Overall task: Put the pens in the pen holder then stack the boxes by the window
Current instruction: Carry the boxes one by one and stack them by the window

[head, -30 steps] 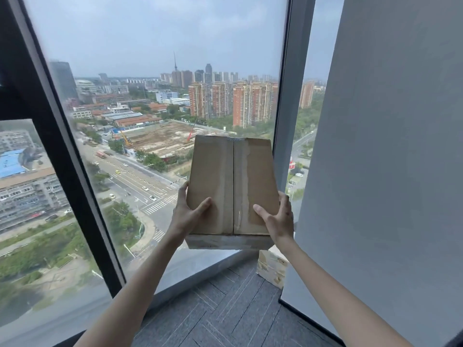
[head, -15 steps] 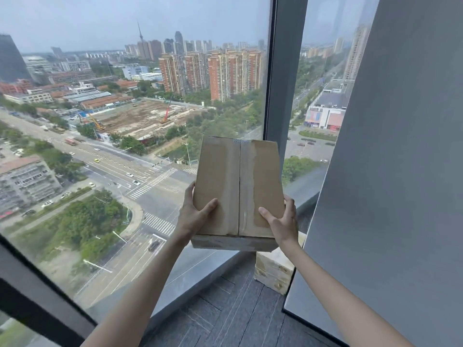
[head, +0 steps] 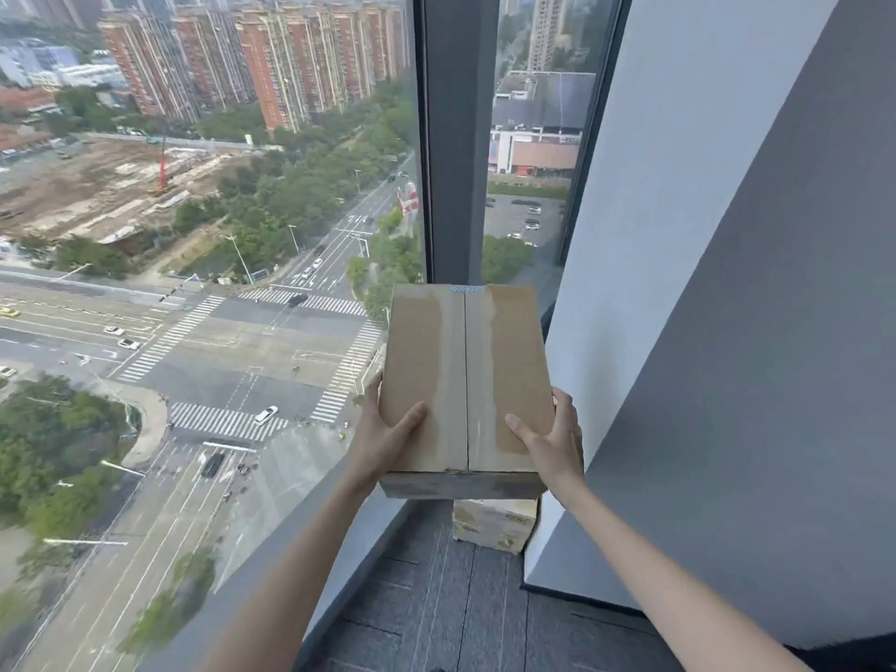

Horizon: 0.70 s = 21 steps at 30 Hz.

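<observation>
Stacking looks to be the step in hand: a flat brown cardboard box (head: 465, 380) with a seam down the middle of its top is held in the air in the corner, right over a smaller pale carton (head: 494, 523) with printed sides that stands on the floor. The left hand (head: 383, 441) grasps the box's left edge, thumb laid on the top face, and the right hand (head: 552, 446) grasps the right edge in the same way. Whether the held box already touches the carton below cannot be told, since its front face hides the meeting line. Setting it down square and letting go is what seems left of this stack. No pens or pen holder are in view, so that part cannot be checked. The floor is dark grey carpet tiles (head: 436, 608) running up to a grey sill (head: 271, 565). Above the sill rises a tall glass window (head: 218, 283), split by a dark mullion (head: 458, 138), looking over streets far below. A plain grey wall (head: 727, 332) closes the corner on the right.
</observation>
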Available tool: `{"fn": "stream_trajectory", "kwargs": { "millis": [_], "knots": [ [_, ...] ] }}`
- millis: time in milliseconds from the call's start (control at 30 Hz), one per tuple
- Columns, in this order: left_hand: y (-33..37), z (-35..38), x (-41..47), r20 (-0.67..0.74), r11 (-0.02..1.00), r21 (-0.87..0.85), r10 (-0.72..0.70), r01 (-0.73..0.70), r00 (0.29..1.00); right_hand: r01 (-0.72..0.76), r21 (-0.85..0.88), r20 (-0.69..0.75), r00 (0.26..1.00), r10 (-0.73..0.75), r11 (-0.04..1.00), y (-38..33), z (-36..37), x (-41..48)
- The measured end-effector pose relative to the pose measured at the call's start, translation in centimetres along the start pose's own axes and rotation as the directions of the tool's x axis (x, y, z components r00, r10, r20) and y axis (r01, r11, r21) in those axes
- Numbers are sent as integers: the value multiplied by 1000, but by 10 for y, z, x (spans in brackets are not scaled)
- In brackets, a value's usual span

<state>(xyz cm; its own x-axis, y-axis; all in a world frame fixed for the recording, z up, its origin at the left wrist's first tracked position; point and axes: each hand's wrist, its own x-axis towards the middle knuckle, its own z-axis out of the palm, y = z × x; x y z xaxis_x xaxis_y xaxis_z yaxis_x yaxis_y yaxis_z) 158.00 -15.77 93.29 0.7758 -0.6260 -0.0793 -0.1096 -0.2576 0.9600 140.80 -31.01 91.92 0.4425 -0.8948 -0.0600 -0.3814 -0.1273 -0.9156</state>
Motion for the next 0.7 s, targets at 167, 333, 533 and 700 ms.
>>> {"fn": "stream_trajectory", "kwargs": {
  "millis": [167,333,533,700],
  "knots": [
    [-47,20,85,88,1000,15,-12,10,996,-84,-37,-24,996,83,996,36,39,57],
    [-113,57,143,163,994,-7,-106,108,981,-181,-109,-70,982,174,978,91,69,104],
    [-192,101,193,193,992,11,-122,123,974,-227,-101,-65,973,222,969,169,103,151],
    [-255,137,222,248,991,30,-135,132,959,-272,-82,-49,962,269,959,243,123,180]
  ]
}}
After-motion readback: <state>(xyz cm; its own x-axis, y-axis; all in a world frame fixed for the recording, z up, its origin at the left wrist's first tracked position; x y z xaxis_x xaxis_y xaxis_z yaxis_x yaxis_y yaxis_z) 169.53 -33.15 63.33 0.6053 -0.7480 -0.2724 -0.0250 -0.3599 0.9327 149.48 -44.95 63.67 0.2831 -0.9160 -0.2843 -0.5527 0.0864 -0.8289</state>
